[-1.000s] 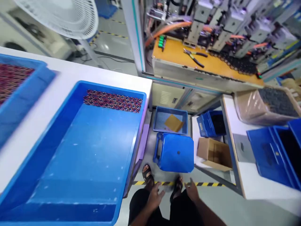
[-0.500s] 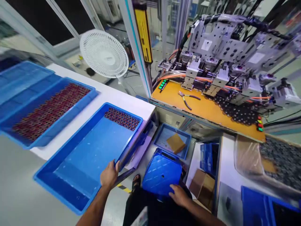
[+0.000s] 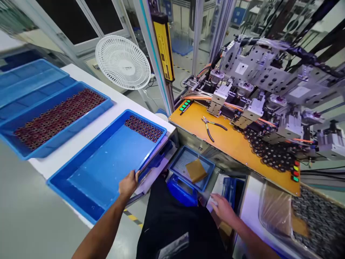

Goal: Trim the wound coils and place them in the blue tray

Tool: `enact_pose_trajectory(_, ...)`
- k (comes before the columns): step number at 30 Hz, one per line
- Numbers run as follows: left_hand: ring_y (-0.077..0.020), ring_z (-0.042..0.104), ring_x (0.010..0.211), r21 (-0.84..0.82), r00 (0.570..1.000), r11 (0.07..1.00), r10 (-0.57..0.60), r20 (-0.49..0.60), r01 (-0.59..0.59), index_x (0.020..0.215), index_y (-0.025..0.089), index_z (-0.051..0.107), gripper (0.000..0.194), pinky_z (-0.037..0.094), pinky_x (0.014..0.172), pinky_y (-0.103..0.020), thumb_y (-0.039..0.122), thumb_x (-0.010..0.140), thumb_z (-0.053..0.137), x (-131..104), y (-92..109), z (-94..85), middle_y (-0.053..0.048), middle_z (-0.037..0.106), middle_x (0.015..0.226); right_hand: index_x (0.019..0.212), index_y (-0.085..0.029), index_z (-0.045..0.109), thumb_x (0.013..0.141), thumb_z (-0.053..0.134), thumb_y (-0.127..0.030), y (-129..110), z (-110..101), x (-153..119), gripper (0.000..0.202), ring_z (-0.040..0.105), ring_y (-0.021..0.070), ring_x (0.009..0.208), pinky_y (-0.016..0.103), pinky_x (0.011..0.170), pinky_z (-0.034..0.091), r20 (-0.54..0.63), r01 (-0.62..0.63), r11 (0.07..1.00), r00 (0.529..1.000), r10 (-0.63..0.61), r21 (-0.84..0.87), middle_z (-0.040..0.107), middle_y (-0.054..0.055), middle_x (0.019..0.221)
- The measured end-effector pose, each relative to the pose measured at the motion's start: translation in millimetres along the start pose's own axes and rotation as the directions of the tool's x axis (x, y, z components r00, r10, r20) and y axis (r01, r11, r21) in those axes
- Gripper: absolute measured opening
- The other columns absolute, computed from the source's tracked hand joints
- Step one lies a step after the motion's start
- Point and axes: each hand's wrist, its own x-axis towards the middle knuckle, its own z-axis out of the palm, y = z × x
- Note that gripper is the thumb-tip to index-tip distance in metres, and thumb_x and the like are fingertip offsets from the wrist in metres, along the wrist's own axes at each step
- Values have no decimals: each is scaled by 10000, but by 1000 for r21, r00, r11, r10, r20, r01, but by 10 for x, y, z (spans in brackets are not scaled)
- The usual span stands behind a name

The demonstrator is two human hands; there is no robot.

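Observation:
My left hand is closed over the near right rim of a shallow blue tray on the white table. Small dark round parts with shiny centres lie packed in rows at that tray's far end; the rest of its floor is bare. My right hand hangs beside my right thigh with its fingers loosely apart, and I see nothing in it. A blue plastic stool shows only in part, mostly covered by my dark-clothed legs.
A second blue tray full of reddish parts stands farther left. Pliers lie on the machine's orange plate, near black ring parts. A white fan stands behind the table. A floor tray holds a brown packet.
My right hand has left the blue stool and moved up and right. My legs now cover most of the stool. My left hand stays on the tray's rim, and the view has shifted.

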Motion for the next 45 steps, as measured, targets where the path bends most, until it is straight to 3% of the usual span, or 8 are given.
enact_pose_trajectory(3, -172, 656, 844, -32, 997, 997, 73, -4, -73, 1144, 145, 615, 329, 553, 788, -381, 410, 971, 527, 130, 59, 19, -62, 677, 1009, 1246, -208, 678, 917, 544, -373, -676, -393, 521, 391, 621, 278, 1192, 432, 1095, 468, -181, 182, 981, 965, -191, -65, 670, 104, 1257)
enact_pose_trajectory(7, -154, 663, 764, -82, 978, 975, 207, -8, -207, 1119, 136, 634, 315, 560, 730, -348, 395, 975, 529, 304, 62, 122, -43, 694, 913, 1321, -182, 609, 944, 539, -415, -1393, -933, 1319, 449, 494, 295, 1344, 512, 1189, 343, -452, 235, 948, 837, -309, -213, 584, 122, 1372)
enact_pose_trajectory(11, -153, 686, 759, -162, 939, 926, 341, -32, -342, 1139, 129, 642, 310, 565, 719, -332, 370, 979, 532, 438, 55, 186, -52, 724, 923, 1331, -123, 565, 896, 597, -468, -1568, -1269, 2022, 556, 437, 333, 1382, 580, 1172, 325, -601, 120, 926, 729, -327, -359, 567, 182, 1373)
enact_pose_trajectory(14, -159, 704, 770, -216, 919, 894, 388, -67, -393, 1158, 116, 643, 322, 568, 728, -331, 360, 982, 529, 522, 109, 198, -73, 743, 950, 1353, -122, 540, 895, 581, -492, -1491, -1356, 2273, 590, 457, 343, 1363, 585, 1128, 373, -600, 56, 893, 721, -346, -447, 558, 197, 1380)
enact_pose_trajectory(20, -147, 684, 696, -241, 912, 880, 396, -107, -410, 1113, 121, 659, 314, 560, 678, -316, 377, 975, 539, 640, 215, 214, -44, 732, 849, 1422, -157, 481, 924, 524, -513, -1318, -1402, 2327, 614, 388, 353, 1413, 586, 1113, 356, -527, 29, 828, 759, -384, -561, 437, 198, 1500)
enact_pose_trajectory(25, -134, 650, 656, -214, 927, 902, 359, -112, -375, 1082, 131, 654, 303, 545, 652, -308, 388, 975, 534, 631, 284, 142, -21, 699, 808, 1452, -201, 439, 911, 559, -506, -1169, -1503, 2311, 632, 404, 331, 1402, 574, 1130, 302, -461, 83, 798, 779, -425, -596, 454, 166, 1499)
enact_pose_trajectory(36, -150, 665, 723, -175, 955, 940, 286, -73, -294, 1102, 133, 644, 318, 546, 711, -334, 398, 979, 517, 561, 500, 42, -33, 702, 850, 1404, -181, 464, 893, 563, -551, -958, -1570, 2276, 638, 413, 342, 1391, 583, 1128, 292, -485, 101, 813, 758, -436, -573, 460, 190, 1480)
enact_pose_trajectory(45, -288, 701, 840, -248, 966, 934, 255, -38, -256, 1143, 127, 661, 453, 451, 677, -330, 444, 981, 380, 556, 424, 34, -163, 742, 910, 1326, -175, 524, 882, 552, -553, -924, -1634, 2320, 584, 434, 338, 1371, 558, 1113, 333, -455, 122, 780, 752, -477, -614, 469, 187, 1463)
